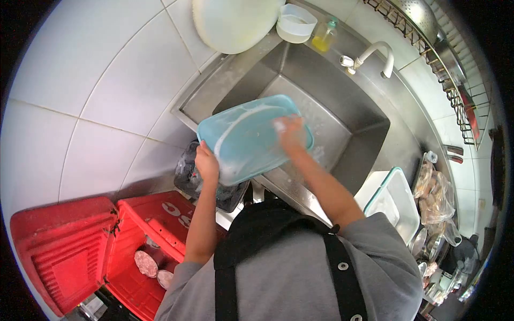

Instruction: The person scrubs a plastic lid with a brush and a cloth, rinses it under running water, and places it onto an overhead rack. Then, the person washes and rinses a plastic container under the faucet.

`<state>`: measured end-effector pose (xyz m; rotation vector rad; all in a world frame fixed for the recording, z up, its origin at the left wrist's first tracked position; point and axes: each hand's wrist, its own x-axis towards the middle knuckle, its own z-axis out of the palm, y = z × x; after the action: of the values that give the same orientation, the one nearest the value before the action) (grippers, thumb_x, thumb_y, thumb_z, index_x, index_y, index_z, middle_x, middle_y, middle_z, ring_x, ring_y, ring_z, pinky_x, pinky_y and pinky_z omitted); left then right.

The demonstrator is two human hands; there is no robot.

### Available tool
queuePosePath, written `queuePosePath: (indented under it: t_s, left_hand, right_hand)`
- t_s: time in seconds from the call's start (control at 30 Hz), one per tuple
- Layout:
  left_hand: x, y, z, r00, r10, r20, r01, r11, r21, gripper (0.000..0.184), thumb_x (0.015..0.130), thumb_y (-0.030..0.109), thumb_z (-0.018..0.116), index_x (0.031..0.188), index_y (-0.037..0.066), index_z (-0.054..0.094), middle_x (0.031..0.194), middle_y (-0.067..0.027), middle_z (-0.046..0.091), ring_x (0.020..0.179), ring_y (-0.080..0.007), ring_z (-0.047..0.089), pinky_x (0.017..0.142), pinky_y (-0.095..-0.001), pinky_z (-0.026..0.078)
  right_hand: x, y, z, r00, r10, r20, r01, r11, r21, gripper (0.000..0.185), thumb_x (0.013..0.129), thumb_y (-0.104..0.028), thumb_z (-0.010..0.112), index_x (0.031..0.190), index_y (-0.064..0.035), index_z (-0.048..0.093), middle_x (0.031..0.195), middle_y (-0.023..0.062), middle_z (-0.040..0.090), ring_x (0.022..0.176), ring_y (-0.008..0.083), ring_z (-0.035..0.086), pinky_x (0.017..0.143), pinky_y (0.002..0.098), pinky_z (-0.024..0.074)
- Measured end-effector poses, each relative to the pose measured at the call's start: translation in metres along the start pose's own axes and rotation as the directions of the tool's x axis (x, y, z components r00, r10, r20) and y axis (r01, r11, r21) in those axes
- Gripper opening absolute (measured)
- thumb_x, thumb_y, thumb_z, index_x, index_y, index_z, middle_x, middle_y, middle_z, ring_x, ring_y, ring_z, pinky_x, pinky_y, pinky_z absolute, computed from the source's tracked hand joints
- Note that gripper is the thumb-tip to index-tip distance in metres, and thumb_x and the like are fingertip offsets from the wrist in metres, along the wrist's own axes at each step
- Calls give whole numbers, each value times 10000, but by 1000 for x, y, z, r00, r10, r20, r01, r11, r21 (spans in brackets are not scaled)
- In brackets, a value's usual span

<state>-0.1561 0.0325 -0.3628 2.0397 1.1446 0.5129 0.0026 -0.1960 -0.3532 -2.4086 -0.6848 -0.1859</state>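
Observation:
A rectangular, light-blue plastic lid (249,140) is tilted over the near-left part of the steel sink (321,109), with whitish suds streaked across it. My left hand (206,162) grips its left edge, fingers mostly underneath. Against the right part of the lid's surface is my right hand (290,134), smeared by motion. A small white patch shows at its fingers; whether that is foam or a held scrubber I cannot make out.
A white faucet (369,58), a bottle of yellow liquid (324,36) and a white bowl (295,24) stand along the sink's back. A teal-rimmed white container (393,206) sits right. Red bins (134,251) and a black-lined bin (187,168) are left; a wire rack (447,80) hangs above.

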Motion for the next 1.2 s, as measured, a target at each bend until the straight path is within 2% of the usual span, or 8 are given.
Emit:
queuePosePath:
  t_s: [0.2,0.27,0.37,0.43,0.53,0.87,1.1,1.2]
  left_hand:
    - [4,7,0,1000,11,28,-11,999,34,553,1030,435,332,978,-39,612,861,-319,640,843,-508,610,727,-559,466]
    - [0,9,-2,999,-20,26,19,999,50,556,1030,434,326,972,-40,610,860,-323,638,845,-511,609,729,-563,463]
    - [0,9,-1,1000,-18,-5,18,999,32,557,1030,435,321,966,-41,604,864,-329,635,846,-517,605,729,-567,460]
    - [-5,10,1,999,-50,4,50,999,16,557,1032,430,320,967,-45,603,888,-328,632,866,-513,600,747,-555,455]
    - [-2,12,-2,994,-97,43,96,995,19,556,1036,419,323,970,-56,604,925,-322,626,904,-500,591,780,-527,447]
    - [-3,4,3,997,-71,44,68,996,60,529,1033,413,340,937,-44,587,860,-313,631,824,-502,603,717,-540,452]
    - [2,1,-2,997,-8,-78,8,1000,-2,534,1037,414,330,916,-41,581,812,-308,628,785,-501,602,687,-538,457]
    - [27,-9,-4,983,-5,-186,-8,997,-71,533,1035,411,336,911,-42,590,800,-305,622,774,-503,595,692,-541,451]
  right_hand:
    - [-30,-72,53,977,176,124,-178,984,4,249,834,-256,636,1054,-150,682,1144,137,580,1043,359,544,864,478,445]
    - [-30,-117,47,954,-190,232,193,981,13,348,808,-308,661,1123,-162,654,1181,148,566,1100,365,525,897,508,430]
    - [-4,-60,86,959,-263,100,279,936,-212,400,785,-341,680,1140,-160,647,1210,138,557,1136,346,501,918,503,424]
    - [19,-21,51,988,-137,-76,109,948,-298,382,780,-337,685,1126,-178,663,1215,135,559,1149,336,495,933,506,419]
    - [54,5,32,973,217,80,-187,941,-282,323,803,-283,660,1111,-187,682,1181,124,570,1101,329,522,902,494,435]
    - [49,-141,95,964,-246,105,248,969,-9,255,774,-208,666,1027,-238,681,1073,78,547,1020,305,539,778,456,456]
    - [78,-23,81,989,5,-149,-43,967,-251,272,813,-184,664,1080,-227,698,1128,89,548,1100,321,497,874,474,432]
    - [121,-40,45,998,53,23,-48,982,-181,254,832,-250,679,1084,-229,701,1202,124,549,1135,342,487,925,483,428]
